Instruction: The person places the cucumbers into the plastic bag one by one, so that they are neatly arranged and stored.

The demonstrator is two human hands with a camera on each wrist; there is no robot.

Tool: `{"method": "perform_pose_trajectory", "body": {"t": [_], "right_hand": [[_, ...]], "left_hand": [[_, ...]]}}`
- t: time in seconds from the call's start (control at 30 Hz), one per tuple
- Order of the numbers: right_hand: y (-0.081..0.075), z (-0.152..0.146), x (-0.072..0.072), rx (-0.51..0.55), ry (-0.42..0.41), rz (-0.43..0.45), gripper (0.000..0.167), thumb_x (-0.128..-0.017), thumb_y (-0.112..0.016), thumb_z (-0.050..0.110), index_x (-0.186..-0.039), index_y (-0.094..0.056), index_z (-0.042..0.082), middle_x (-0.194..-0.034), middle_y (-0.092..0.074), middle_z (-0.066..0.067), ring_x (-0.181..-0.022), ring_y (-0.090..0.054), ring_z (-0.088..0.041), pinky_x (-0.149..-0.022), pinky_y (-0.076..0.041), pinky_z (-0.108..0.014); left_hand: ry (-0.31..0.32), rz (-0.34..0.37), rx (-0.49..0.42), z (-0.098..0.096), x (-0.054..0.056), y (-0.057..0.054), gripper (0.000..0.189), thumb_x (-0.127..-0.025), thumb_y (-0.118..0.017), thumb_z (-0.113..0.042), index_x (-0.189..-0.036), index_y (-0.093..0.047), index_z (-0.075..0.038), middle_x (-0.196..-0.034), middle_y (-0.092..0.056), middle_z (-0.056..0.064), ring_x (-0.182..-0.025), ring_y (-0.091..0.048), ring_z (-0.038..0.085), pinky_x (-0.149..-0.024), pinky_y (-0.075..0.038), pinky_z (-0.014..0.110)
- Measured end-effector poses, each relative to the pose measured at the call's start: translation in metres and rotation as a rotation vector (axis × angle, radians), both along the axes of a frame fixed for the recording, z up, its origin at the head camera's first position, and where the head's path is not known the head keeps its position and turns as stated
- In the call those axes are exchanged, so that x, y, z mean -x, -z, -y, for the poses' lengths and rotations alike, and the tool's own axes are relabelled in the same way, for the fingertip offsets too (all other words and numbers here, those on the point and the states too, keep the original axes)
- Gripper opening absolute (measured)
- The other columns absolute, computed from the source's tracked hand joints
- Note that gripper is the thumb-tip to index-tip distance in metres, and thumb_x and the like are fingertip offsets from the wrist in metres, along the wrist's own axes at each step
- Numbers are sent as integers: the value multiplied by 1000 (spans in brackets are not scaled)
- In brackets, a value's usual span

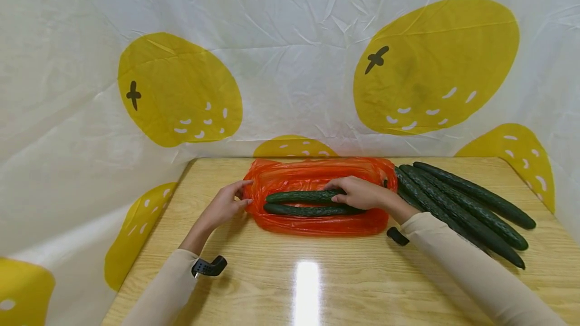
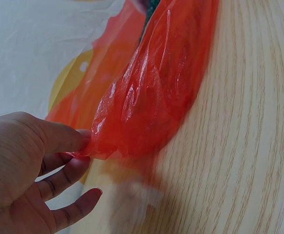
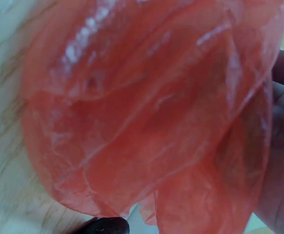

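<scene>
"Where's the red bag (image 1: 317, 226)?"
"By the table's (image 1: 254, 286) far edge, two cucumbers (image 1: 303, 210) among its folds. The left hand (image 1: 225, 204) pinches its end; the right hand (image 1: 358, 192) grips the rear cucumber (image 1: 294, 196)."
"Anything crowding it?"
"Loose cucumbers (image 1: 480, 195) at its right end, partly behind a sleeve (image 1: 471, 265)."

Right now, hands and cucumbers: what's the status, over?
Left hand pinching red bag. Right hand gripping farther cucumber inside it; nearer cucumber alongside. Other cucumbers at right; nothing visibly blocking.
</scene>
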State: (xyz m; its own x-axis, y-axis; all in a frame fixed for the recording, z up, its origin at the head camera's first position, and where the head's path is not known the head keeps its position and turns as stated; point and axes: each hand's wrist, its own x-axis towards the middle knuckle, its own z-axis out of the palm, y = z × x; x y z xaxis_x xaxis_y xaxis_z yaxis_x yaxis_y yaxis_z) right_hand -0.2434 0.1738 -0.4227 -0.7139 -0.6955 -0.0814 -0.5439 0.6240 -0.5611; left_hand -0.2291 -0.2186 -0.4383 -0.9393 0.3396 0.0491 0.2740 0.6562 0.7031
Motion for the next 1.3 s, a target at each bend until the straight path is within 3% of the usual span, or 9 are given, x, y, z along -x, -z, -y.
{"method": "perform_pose_trajectory", "body": {"t": [0.23,0.47,0.67,0.9,1.3], "right_hand": [[-1,3,7,-2,9,24,38,-100,-67,22,-134,-63,7,-133,-62,-10,-123,-59,-33,-100,-49,-50],[0,7,7,-89,58,-101,40,-91,-77,32,-125,-70,12,-116,-66,-4,-105,-63,-23,-91,-53,-47],[-2,8,4,-150,98,-187,36,-93,-75,29,-125,-71,12,-121,-68,-4,-114,-63,-28,-96,-50,-51],[1,7,3,-67,68,-141,35,-98,-69,24,-128,-68,7,-126,-68,-8,-119,-62,-30,-101,-48,-52],[5,8,2,10,10,-84,34,-99,-67,21,-129,-67,5,-127,-68,-8,-120,-63,-29,-101,-49,-50]], "left_hand": [[1,-3,5,0,-1,-2,56,-93,-71,-2,-145,-53,-2,-97,-66,7,-91,-61,21,-73,-50,30],[7,-8,1,1,-2,-4,55,-93,-70,-2,-145,-53,-2,-96,-66,7,-91,-61,21,-72,-49,29],[9,-8,-3,0,-3,-4,56,-93,-71,-2,-146,-53,-1,-97,-67,7,-91,-61,21,-74,-49,29],[7,-14,-4,1,-2,-4,56,-92,-71,-1,-145,-53,-2,-95,-67,6,-91,-62,21,-75,-49,30],[12,-15,-7,1,0,-3,55,-93,-71,-2,-145,-54,-2,-97,-67,7,-91,-62,21,-73,-50,29]]}}
